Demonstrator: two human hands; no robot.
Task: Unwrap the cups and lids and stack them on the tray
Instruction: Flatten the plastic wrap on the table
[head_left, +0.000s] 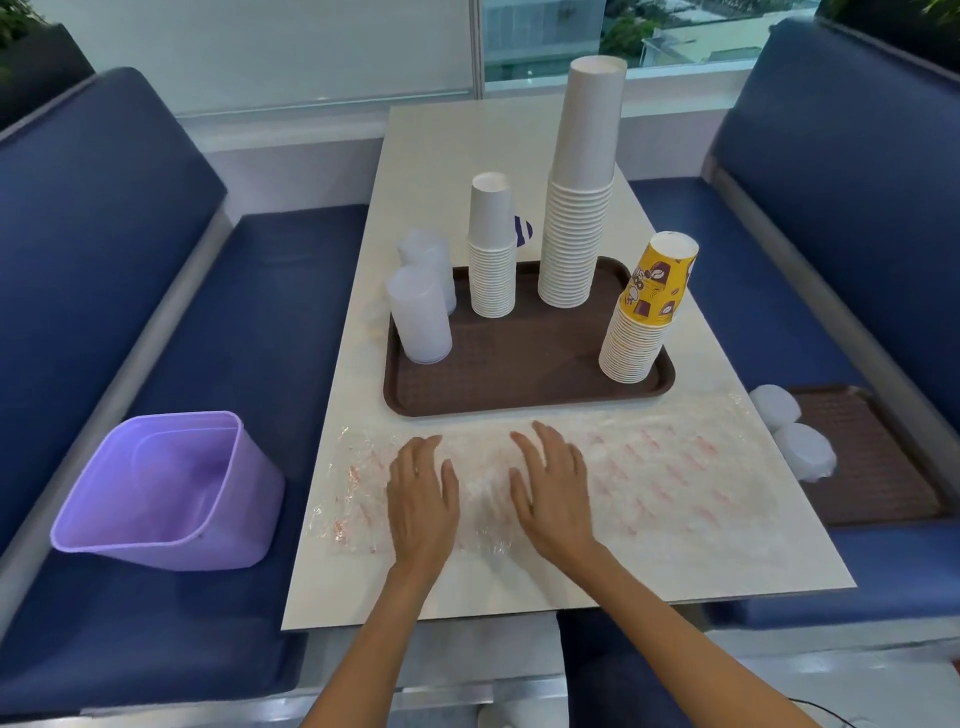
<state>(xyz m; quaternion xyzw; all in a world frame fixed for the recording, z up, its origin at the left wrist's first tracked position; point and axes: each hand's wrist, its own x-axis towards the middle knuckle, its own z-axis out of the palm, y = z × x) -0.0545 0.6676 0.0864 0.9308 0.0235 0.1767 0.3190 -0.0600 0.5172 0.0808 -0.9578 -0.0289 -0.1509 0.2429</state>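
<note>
Both my hands lie flat, palms down, on the plastic wrapper (675, 467), which is spread along the near edge of the surface (441, 156). L hand (422, 483) & R hand (553, 483) are side by side, not touching. Fingers are straight & a bit fanned, gripping nothing, just pressing the film. The wrapper is clear w/ red print, crinkled. It runs from near the surface's left edge almost to its right edge, just in front of the brown tray (519, 364).

The tray sits mid-surface. On it, all upside down:
- tall white paper cup stack (582, 208) at back right
- short white paper cup stack (492, 249) at back, left of the tall one
- yellow printed cup stack (644, 312) at front-right corner, leaning outward a little
- two translucent plastic stacks (421, 317) at the tray's left edge, one behind the other; can't tell if cups or lids

A purple-striped item (523, 231) peeks out behind the short stack, too hidden to ID.

Off the surface, a lilac bin (166, 488) stands open-topped on the blue bench seat (260, 312) to my left. On the right bench seat (779, 312) there's a second brown tray (872, 467) w/ two whitish round stacks (805, 452) at its left edge, just beside the surface's right edge.
</note>
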